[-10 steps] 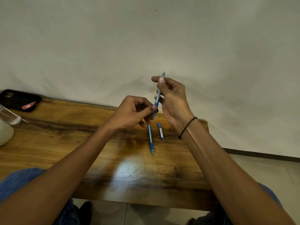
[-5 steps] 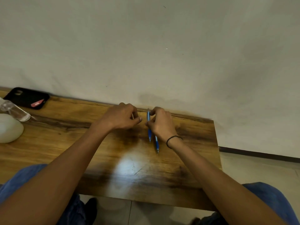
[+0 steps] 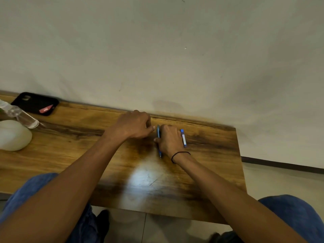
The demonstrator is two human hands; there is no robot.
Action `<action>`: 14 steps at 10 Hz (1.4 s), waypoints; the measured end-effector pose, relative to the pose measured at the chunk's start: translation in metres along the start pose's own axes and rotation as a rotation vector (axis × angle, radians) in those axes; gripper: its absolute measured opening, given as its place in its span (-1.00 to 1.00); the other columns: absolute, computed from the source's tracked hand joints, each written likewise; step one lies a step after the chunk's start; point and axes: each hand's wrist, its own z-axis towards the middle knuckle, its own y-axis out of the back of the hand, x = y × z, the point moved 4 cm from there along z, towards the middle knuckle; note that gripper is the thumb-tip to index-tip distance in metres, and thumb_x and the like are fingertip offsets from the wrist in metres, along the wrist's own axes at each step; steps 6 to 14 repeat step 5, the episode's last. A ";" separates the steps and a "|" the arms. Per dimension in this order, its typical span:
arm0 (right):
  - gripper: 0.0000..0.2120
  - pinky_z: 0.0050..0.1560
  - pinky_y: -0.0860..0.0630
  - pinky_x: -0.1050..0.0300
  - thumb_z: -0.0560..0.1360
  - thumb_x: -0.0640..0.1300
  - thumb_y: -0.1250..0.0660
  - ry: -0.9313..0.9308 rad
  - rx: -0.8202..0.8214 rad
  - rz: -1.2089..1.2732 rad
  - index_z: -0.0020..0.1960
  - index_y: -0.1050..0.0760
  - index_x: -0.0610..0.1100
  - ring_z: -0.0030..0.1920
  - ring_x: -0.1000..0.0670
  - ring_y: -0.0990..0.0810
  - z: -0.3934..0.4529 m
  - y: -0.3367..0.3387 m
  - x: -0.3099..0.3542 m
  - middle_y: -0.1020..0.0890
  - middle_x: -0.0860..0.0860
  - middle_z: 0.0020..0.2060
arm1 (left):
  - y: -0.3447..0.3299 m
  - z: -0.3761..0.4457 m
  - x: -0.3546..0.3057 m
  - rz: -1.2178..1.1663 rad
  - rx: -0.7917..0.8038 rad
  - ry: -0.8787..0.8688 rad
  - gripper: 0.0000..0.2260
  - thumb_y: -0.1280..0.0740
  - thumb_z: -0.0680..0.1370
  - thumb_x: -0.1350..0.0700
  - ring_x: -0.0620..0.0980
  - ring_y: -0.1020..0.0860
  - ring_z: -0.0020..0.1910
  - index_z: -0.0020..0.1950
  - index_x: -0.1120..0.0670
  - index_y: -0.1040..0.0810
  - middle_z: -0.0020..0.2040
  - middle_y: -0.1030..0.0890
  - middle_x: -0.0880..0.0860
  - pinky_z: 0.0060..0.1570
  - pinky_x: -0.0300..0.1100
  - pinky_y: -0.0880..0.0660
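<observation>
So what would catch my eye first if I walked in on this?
Probably the two hands close together at the back middle of the wooden table: the right hand lies over a blue pen, and the left hand is curled just beside it. After that, the small blue-and-white case on the right hand's outer side, and the black phone case at the far left by the wall.

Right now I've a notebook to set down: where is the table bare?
Bare: the near table strip between the forearms; the right end beyond the blue case; between phone and left hand. Crowded: the left end with bottle and white lump, and round the blue pen by the right hand.
</observation>
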 end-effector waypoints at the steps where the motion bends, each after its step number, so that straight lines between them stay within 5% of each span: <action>1: -0.65 -0.20 -0.50 -0.04 0.54 -0.02 -0.52 -0.013 -0.051 0.045 -0.24 -0.38 -0.07 -0.08 -0.21 -0.64 -0.002 0.006 -0.003 -0.68 -0.18 -0.10 | 0.001 -0.002 -0.001 -0.010 -0.022 -0.007 -0.70 -0.31 0.66 -0.20 0.01 -0.57 -0.02 0.18 -0.03 -0.65 0.09 -0.69 0.03 -0.08 -0.08 -0.42; 3: -0.96 -0.15 -0.63 -0.09 0.61 -0.21 -0.37 -0.021 -0.193 0.091 0.00 -0.55 -0.18 -0.05 -0.22 -0.63 -0.022 0.041 -0.013 -0.62 -0.15 -0.03 | 0.015 -0.018 -0.014 -0.112 -0.169 -0.040 -0.76 -0.32 0.67 -0.11 -0.02 -0.64 0.02 0.23 -0.01 -0.61 0.10 -0.70 0.00 -0.02 -0.06 -0.57; 5: -0.85 -0.06 -0.63 -0.11 0.64 -0.26 -0.26 -0.027 -0.324 0.037 0.15 -0.56 -0.24 -0.01 -0.22 -0.63 -0.055 0.100 -0.023 -0.61 -0.17 0.06 | 0.038 -0.070 -0.029 -0.285 -0.497 -0.005 -0.85 -0.35 0.66 -0.04 -0.07 -0.63 -0.03 0.16 -0.02 -0.60 0.05 -0.68 -0.04 -0.13 -0.13 -0.58; 14: -0.85 -0.06 -0.63 -0.11 0.64 -0.26 -0.26 -0.027 -0.324 0.037 0.15 -0.56 -0.24 -0.01 -0.22 -0.63 -0.055 0.100 -0.023 -0.61 -0.17 0.06 | 0.038 -0.070 -0.029 -0.285 -0.497 -0.005 -0.85 -0.35 0.66 -0.04 -0.07 -0.63 -0.03 0.16 -0.02 -0.60 0.05 -0.68 -0.04 -0.13 -0.13 -0.58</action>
